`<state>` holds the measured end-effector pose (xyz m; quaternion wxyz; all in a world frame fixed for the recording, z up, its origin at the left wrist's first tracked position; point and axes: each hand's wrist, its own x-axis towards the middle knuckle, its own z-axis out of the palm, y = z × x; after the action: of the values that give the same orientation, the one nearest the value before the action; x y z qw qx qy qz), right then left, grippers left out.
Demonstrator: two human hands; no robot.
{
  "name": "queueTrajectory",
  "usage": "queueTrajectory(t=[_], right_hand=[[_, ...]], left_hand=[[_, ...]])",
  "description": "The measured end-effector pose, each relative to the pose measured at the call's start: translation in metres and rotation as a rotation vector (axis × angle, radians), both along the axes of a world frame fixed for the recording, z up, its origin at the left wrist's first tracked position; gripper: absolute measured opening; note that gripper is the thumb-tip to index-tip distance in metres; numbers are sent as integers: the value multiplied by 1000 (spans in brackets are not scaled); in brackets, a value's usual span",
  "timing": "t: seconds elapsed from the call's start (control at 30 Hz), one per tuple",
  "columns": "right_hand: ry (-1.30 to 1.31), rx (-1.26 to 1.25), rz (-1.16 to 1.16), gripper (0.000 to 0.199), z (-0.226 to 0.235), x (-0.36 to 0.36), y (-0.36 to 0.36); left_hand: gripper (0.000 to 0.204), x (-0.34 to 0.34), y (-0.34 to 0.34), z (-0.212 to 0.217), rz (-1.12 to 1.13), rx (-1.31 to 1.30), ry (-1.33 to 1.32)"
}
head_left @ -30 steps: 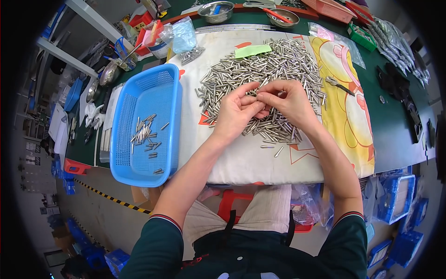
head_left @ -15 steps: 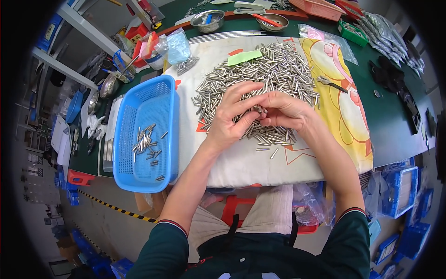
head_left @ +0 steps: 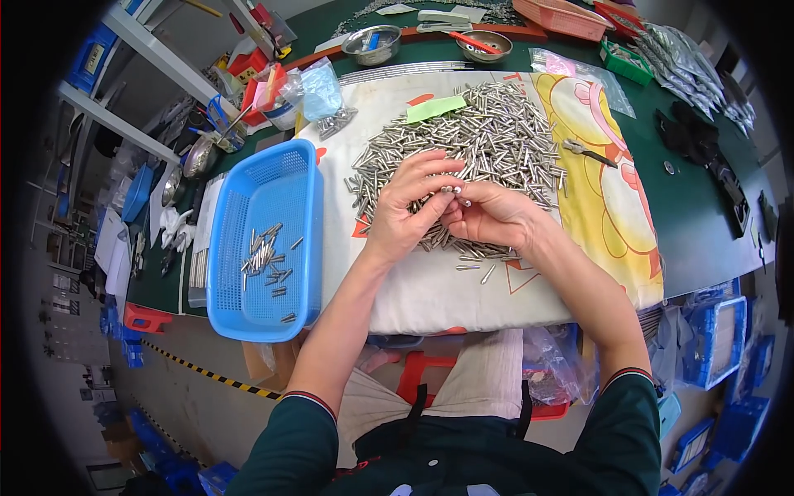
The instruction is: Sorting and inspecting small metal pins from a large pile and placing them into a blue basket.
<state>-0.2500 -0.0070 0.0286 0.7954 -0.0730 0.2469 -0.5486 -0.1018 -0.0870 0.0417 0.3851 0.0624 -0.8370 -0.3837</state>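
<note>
My left hand (head_left: 405, 208) and my right hand (head_left: 496, 217) meet over the near part of a broad heap of small metal pins (head_left: 504, 132). Between their fingertips is a little bunch of the same pins (head_left: 456, 191), rounded ends showing. Both hands are closed on this bunch, thumbs and forefingers pressed against it; how many pins lie inside the fingers is hidden. Under the heap is a white and yellow printed cloth (head_left: 413, 302). To the left stands a blue plastic basket (head_left: 312, 240) with a small scatter of pins (head_left: 263, 255) on its bottom.
A green paper slip (head_left: 436, 109) rests on the heap. Pliers (head_left: 589, 153) lie on the cloth's yellow part. Behind are two metal bowls (head_left: 372, 58), thin rods (head_left: 405, 71) and a salmon-coloured basket (head_left: 562, 18). Bagged pins (head_left: 337, 121) sit beyond the blue basket.
The bunch of pins between my hands has turned, so its rounded ends show more clearly. My right hand's fingers have shifted slightly left, and both hands stay together over the heap.
</note>
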Motion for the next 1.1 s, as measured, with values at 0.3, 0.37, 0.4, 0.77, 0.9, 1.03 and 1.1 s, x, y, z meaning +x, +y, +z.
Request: queueTrajectory(t=[0.3,0.37,0.4,0.77,0.9,1.03,1.1], right_hand=[[69,50,-93,7,4,7,2],[189,-3,-135,10,8,5,4],[307,-57,-177,12,11,4,6],[1163,-540,-742,12,17,28,10],[1241,-585,-610,16,22,25,11],[1983,-873,-273,4,27,11,16],[2097,-941,-95,3,14,9,16]], left_hand=[[15,-1,1,-5,17,60,36],[15,-2,3,-6,37,154,83],[15,-3,5,-7,49,244,110],[16,11,32,1,-123,1204,37],[15,53,47,27,127,924,58],[12,112,43,62,735,-250,-156],[13,141,27,68,865,-273,-453]])
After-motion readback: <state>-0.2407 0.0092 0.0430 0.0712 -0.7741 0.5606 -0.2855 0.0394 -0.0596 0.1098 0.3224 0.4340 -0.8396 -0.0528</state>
